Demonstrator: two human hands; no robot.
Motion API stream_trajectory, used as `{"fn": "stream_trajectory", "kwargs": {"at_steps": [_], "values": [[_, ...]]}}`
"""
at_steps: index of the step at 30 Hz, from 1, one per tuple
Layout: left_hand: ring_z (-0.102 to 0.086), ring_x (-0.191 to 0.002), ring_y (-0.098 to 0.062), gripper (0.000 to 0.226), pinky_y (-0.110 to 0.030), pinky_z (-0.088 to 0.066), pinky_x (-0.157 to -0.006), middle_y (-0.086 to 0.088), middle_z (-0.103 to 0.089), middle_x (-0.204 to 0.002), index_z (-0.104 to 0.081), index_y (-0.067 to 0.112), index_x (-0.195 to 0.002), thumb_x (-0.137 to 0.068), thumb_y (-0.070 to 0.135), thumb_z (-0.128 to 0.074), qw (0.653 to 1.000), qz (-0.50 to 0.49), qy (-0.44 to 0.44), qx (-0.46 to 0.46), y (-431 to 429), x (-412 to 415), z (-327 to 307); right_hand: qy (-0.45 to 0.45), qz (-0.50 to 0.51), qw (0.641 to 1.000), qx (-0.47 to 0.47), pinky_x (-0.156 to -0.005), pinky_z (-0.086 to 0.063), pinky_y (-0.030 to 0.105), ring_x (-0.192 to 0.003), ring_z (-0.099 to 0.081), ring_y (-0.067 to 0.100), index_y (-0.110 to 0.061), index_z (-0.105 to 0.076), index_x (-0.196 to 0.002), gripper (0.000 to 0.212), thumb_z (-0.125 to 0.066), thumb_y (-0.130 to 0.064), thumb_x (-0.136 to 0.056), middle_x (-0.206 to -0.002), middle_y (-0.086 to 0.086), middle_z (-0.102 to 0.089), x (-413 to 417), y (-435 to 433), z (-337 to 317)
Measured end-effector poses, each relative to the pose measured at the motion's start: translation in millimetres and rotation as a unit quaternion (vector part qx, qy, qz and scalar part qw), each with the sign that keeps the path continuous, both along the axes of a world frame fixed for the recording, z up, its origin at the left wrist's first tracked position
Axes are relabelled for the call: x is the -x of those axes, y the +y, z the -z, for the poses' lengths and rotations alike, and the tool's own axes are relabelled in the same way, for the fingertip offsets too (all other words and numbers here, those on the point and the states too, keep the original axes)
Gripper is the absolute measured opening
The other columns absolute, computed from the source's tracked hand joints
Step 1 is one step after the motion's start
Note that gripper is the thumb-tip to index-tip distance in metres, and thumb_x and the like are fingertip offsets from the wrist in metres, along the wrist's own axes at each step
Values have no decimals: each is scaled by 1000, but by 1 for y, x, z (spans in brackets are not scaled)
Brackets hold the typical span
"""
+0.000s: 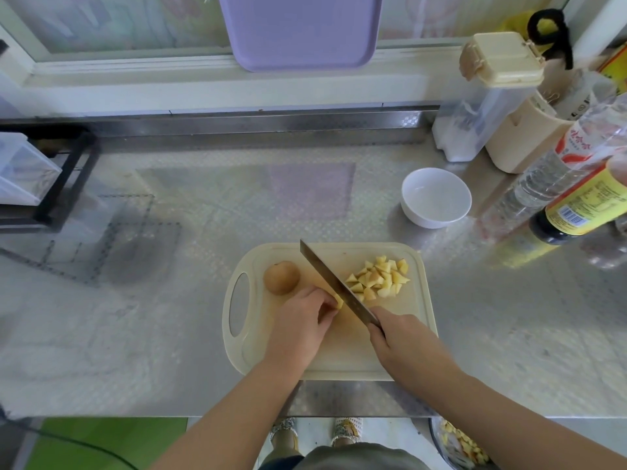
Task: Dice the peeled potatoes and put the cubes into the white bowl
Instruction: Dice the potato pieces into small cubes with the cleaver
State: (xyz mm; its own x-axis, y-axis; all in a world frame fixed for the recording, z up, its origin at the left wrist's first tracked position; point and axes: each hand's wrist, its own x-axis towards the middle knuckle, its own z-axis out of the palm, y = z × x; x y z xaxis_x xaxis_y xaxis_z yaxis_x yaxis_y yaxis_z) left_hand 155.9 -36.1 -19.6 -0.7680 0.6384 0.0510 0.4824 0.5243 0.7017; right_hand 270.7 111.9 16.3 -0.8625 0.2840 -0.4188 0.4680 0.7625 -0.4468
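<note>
left hand (303, 325): fingers curled, pinning potato piece (338, 301) at fingertips
right hand (398, 337): gripping knife (334, 283), blade touching left fingertips
cubes (380, 278): lying beyond blade

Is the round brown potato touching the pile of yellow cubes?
Apart. The head view shows the round brown potato left of the knife blade, the yellow cubes right.

- The left hand (302, 325) covers most of the potato piece (338, 301).
- The right hand (403, 340) hides the knife (334, 283) handle.
- The frame's edge cuts the purple tray (300, 28).
</note>
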Motion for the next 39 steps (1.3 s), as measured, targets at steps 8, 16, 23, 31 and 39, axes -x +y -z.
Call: {"fn": "stream_trajectory", "kwargs": {"at_steps": [8,16,23,31,39], "values": [[-58,-73,-5,8,-16,-47,-69,9,-65,-88,-71,17,-86,-82,13,-76,1000,2,10,-4,1,1,-2,-10,2,1000,-4,-74,-58,36,-70,-61,13,-29,-52,-107,20,-33,-35,-106,-81,-7,-61,5,-1,3],[-59,-74,-3,9,-15,-48,-69,10,-65,-86,-70,18,-85,-82,11,-75,1000,22,11,-8,-2,3,0,-34,12,999,-3,-75,-54,34,-79,-61,18,-23,-51,-106,17,-36,-31,-105,-87,-2,-58,19,-3,8],[-62,-85,-2,9,-16,-48,-79,11,-66,-93,-71,18,-92,-86,12,-71,999,38,10,-2,-6,8,-1,-14,66,997,39,-76,-55,40,-76,-61,16,-22,-56,-99,18,-41,-31,-104,-85,0,-64,14,10,4],[-55,-90,-4,27,-21,-46,-78,16,-59,-98,-65,29,-102,-80,43,-72,997,-29,18,64,-1,-1,0,-12,54,997,51,-75,-58,39,-73,-62,13,-28,-55,-94,18,-40,-32,-104,-80,-5,-64,1,16,-2],[-61,-86,2,17,-21,-52,-81,17,-69,-94,-71,31,-101,-88,42,-67,987,-44,-130,86,6,12,-13,-12,55,996,62,-73,-57,31,-73,-63,12,-27,-57,-96,20,-40,-32,-105,-81,-5,-64,2,16,-7]]}}
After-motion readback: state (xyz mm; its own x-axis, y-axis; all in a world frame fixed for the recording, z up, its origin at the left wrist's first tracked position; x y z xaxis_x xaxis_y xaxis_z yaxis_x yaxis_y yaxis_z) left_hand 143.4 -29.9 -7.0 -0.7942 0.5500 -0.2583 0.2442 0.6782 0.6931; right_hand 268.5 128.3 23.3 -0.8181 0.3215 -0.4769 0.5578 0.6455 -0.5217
